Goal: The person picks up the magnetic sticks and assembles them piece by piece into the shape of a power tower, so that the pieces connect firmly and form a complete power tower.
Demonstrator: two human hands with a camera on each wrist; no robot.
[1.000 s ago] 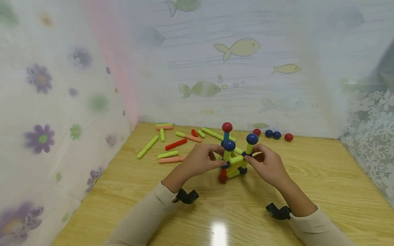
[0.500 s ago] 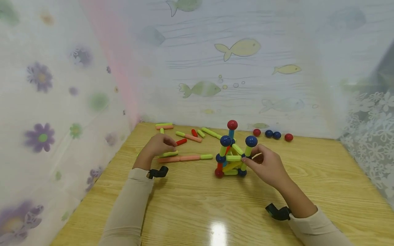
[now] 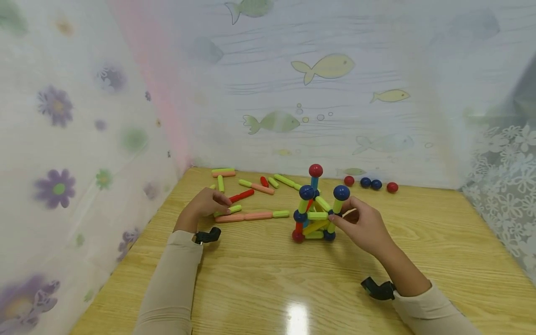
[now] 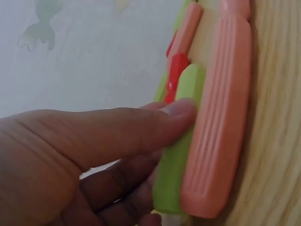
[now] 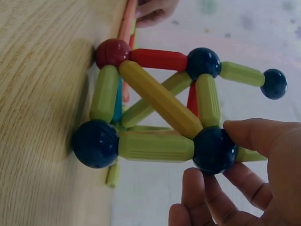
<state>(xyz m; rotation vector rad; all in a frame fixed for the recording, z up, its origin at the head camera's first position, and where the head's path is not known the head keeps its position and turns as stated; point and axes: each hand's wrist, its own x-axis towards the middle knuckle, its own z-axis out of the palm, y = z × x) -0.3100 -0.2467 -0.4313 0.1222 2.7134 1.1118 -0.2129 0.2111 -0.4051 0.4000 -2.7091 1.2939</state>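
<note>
A frame of coloured rods and balls (image 3: 317, 216) stands upright on the table, with a red ball and two blue balls on its top ends. My right hand (image 3: 363, 225) grips a blue ball (image 5: 215, 150) at its right side, thumb on one side and fingers on the other. At the left, my left hand (image 3: 205, 207) pinches a light green rod (image 4: 176, 160) between thumb and fingers. That rod lies alongside a salmon-coloured rod (image 4: 218, 113), apparently touching it. Close behind the left hand is a red rod (image 3: 244, 195).
More green, salmon and red rods (image 3: 256, 186) lie behind the left hand. Several red and blue balls (image 3: 371, 183) sit along the back of the wooden table (image 3: 259, 274). Patterned sheets (image 3: 234, 88) close off the back and sides.
My left hand has left the frame's left side, moved left to the loose rods and taken hold of a light green one. The frame turned slightly, then stayed still; my right hand keeps its place.
</note>
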